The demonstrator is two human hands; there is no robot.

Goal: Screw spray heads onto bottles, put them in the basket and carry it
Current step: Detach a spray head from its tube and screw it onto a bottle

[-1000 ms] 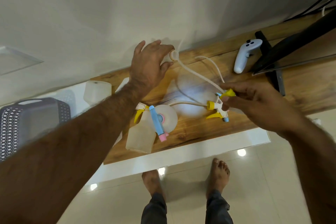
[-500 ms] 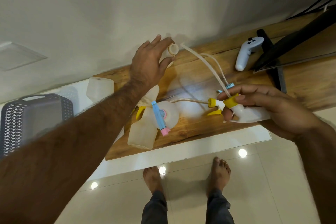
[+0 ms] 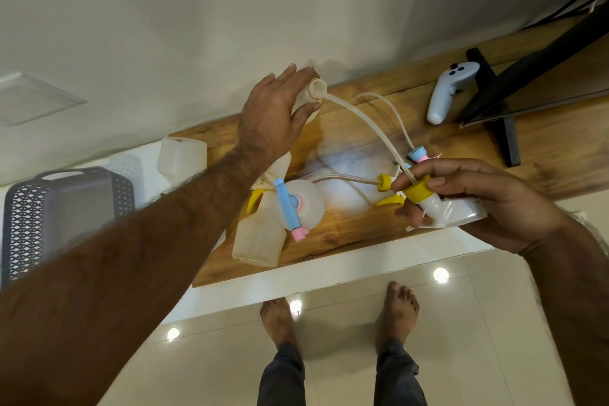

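My left hand holds a translucent bottle by its neck, with the open mouth turned toward my right. In my right hand is a white spray head with a yellow collar. Its long clear dip tube arcs up and the tip sits at the bottle's mouth. Several more bottles and spray heads, one with a blue and pink nozzle, one with a yellow collar, lie on the wooden shelf. A grey perforated basket stands at the left.
A white game controller and a black stand foot lie on the shelf's right part. Another translucent bottle sits beside the basket. My bare feet stand on a glossy tiled floor below the shelf edge.
My right hand has turned the spray head so its yellow collar faces the bottle and its tube swung upward. My left hand lifted the bottle slightly and the tube tip now meets the mouth.
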